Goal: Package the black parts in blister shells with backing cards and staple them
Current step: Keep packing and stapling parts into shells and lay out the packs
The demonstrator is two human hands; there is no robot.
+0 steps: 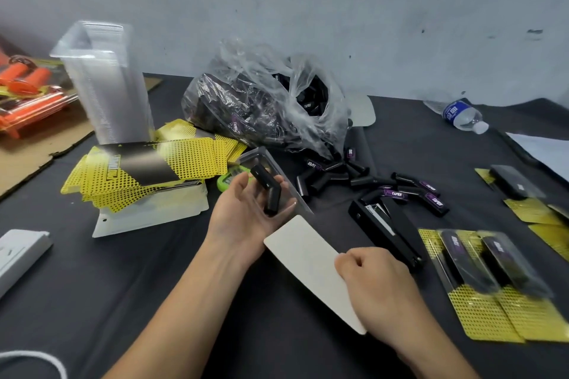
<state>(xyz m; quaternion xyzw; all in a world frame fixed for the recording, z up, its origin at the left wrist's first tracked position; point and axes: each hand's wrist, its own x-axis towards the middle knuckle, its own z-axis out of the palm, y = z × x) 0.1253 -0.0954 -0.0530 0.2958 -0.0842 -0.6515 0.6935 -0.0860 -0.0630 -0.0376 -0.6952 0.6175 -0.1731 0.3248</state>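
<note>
Card meets shell – both hands busy over the dark counter (123, 286).

The left hand (243, 209) lies palm up, its fingers and thumb cupped round a clear blister shell (295, 198) with one bent black part (268, 191) lying in it. The right hand (378, 280) pinches the near end of a backing card (308, 258), white side up – the card's far corner sits just beside the left palm and the shell's edge. A black stapler (385, 234) lies on the counter just right of the card. Behind the hands a crumpled plastic bag (264, 101) holds more black pieces, with loose black parts (338, 175) spilled in front of it. To the left lie yellow dotted cards (147, 175) and a tall stack of clear shells (107, 86); finished packs (492, 274) lie at the right.
</note>
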